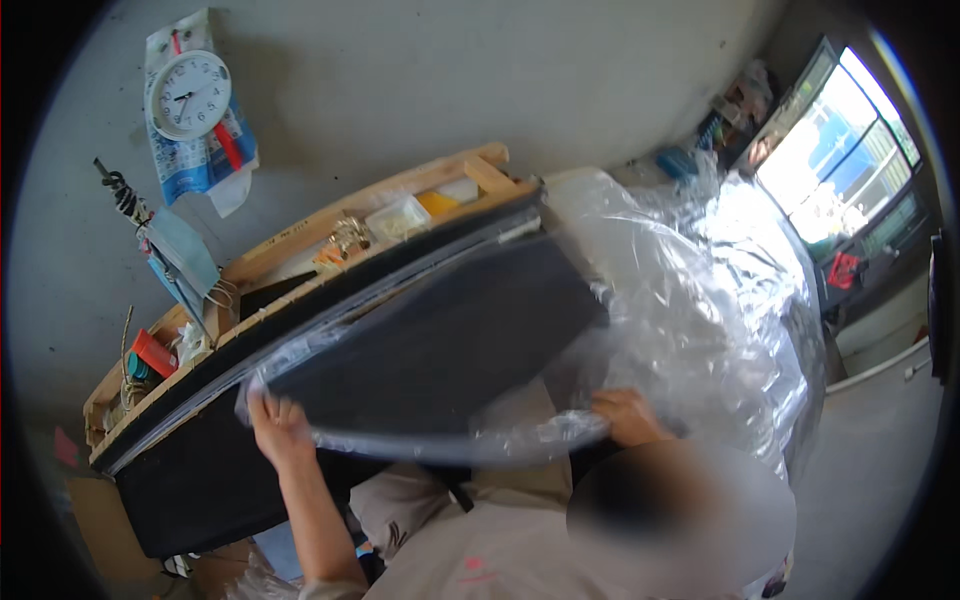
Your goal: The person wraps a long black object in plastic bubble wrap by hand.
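Clear plastic film (690, 310) spreads from a large shiny heap on the right across a black-covered bench (430, 350). My left hand (280, 425) is closed on the film's gathered edge at the left side of the bench. My right hand (628, 415) grips the same film further right, its fingers curled and partly hidden by the plastic. Between the two hands the near edge of the film hangs in a slack, motion-blurred curve above the bench top. A narrow strip of film also runs along the bench's far side.
Beyond the bench top a wooden trough (285, 240) holds a white tray (398, 218), tangled metallic bits and an orange-red tube (153, 352). A blue face mask (182, 248) hangs at its left. On the wall is a round clock (190, 95). A cardboard box (112, 530) stands lower left.
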`<state>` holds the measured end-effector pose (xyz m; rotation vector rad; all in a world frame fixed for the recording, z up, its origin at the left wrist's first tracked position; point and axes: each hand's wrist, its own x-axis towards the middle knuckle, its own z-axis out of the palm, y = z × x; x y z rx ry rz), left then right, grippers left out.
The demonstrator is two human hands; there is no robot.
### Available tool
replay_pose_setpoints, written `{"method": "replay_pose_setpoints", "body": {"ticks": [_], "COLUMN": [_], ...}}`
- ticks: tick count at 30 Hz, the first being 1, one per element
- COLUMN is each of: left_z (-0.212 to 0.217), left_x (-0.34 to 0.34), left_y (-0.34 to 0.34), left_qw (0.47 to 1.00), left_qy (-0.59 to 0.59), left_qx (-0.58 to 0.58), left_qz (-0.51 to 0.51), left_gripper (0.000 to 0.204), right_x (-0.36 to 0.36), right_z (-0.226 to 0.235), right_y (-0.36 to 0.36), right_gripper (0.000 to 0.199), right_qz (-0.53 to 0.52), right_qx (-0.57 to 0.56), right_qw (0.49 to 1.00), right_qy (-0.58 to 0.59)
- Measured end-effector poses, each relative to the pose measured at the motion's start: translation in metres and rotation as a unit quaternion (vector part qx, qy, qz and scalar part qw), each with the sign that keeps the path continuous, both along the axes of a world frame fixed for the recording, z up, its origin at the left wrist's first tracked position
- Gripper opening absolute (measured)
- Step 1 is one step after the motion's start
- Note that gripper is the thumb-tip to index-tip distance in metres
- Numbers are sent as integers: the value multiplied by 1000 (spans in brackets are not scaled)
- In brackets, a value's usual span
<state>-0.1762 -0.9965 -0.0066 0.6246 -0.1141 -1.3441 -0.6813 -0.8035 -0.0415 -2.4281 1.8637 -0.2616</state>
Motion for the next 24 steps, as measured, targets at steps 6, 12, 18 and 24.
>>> {"method": "replay_pose_setpoints", "body": {"ticks": [6, 12, 18, 24], "left_z": [-20, -54, 64, 3], "left_x": [183, 285, 143, 265], "left_y": [-6, 68, 57, 150], "left_qw": [981, 955, 543, 381], "left_qy": [-42, -257, -822, -779], "left_qx": [80, 60, 32, 386], "left_qz": [170, 137, 168, 315], "left_gripper": [21, 25, 16, 12], "right_x": [205, 166, 54, 79], "right_z": [-3, 62, 0, 17], "right_y": [-57, -132, -211, -211], "right_gripper": [25, 31, 51, 51], "right_qz": [-121, -127, -187, -157], "right_qx": [165, 45, -97, -39], "right_qw": [886, 839, 974, 983], "right_qy": [-417, -527, 86, 88]}}
